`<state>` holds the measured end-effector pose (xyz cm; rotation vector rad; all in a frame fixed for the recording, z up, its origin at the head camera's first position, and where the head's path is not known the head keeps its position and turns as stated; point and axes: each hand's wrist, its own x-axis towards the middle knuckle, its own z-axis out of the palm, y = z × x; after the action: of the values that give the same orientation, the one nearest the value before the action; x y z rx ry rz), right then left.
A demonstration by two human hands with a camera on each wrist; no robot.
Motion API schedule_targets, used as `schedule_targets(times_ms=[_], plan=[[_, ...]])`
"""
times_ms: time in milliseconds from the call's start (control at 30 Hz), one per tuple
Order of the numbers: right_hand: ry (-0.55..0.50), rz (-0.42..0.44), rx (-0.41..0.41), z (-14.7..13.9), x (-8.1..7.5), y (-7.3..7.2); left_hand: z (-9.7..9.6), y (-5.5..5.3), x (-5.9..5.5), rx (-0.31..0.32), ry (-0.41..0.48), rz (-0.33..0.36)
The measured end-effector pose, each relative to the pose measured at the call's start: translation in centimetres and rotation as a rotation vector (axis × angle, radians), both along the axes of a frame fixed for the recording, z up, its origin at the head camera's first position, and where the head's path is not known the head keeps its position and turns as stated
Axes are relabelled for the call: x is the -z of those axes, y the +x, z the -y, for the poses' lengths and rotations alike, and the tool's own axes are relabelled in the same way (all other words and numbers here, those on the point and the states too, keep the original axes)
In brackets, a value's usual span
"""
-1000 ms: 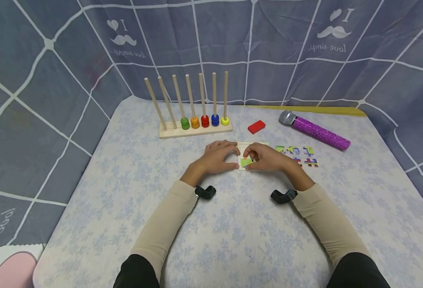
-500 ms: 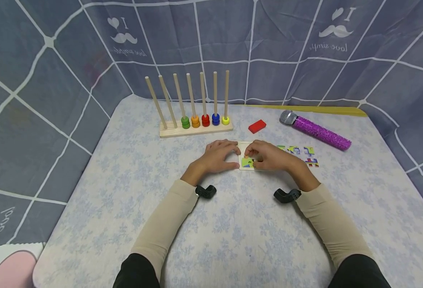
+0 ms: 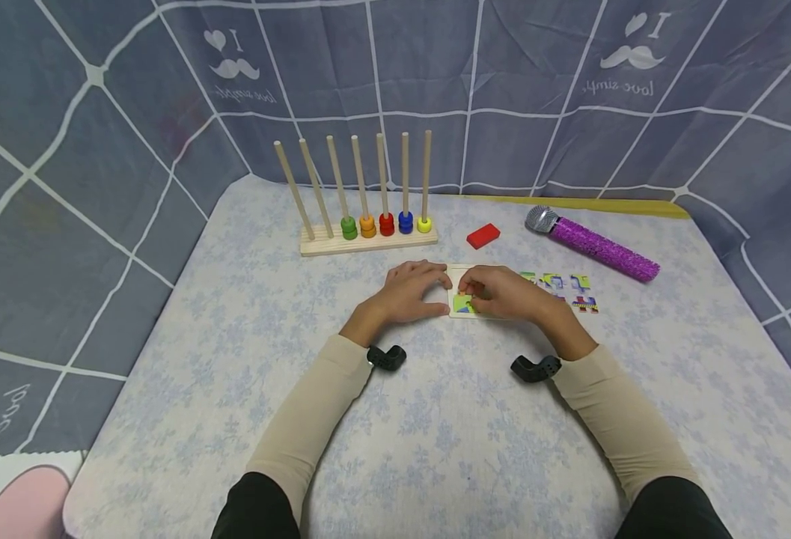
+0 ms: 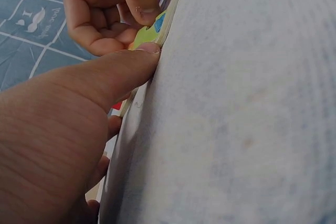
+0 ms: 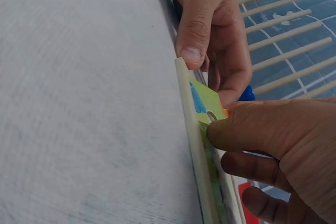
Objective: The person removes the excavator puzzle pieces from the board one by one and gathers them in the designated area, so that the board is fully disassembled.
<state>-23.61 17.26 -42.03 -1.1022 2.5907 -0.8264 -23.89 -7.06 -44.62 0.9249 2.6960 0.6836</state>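
A shallow wooden puzzle tray (image 3: 455, 274) lies flat between the hands. My left hand (image 3: 408, 292) holds its left side, the thumb (image 4: 149, 51) at the near corner and the fingers farther up that edge. Inside the near left corner lies a lime-green puzzle piece (image 5: 207, 96) with a blue patch. My right hand (image 3: 507, 292) reaches over the tray and pinches a second puzzle piece (image 5: 205, 131) right beside the green one. That piece slants against the tray, mostly hidden by the thumb and fingertips. The right hand also covers much of the tray in the head view.
Several loose puzzle pieces (image 3: 580, 283) lie right of the tray, partly behind the right wrist. Behind stand a wooden peg rack (image 3: 368, 244) with coloured rings, a red block (image 3: 483, 236) and a glittery purple microphone (image 3: 604, 250). A tiled-pattern curtain (image 3: 429, 82) borders the table.
The right hand has shifted slightly right from the tray's corner, leaving more of the green piece in sight. The left hand stays at the tray's edge.
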Motion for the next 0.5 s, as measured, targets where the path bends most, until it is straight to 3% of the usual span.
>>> schedule_targets(times_ms=[233,500], plan=[[-0.026,-0.012,0.020,0.0,0.1,-0.1,0.1,0.1,-0.1,-0.001,0.000,0.001],[-0.113,-0.066,0.011,-1.9,-1.1,0.2,0.1,0.1,0.0,-0.001,-0.001,0.004]])
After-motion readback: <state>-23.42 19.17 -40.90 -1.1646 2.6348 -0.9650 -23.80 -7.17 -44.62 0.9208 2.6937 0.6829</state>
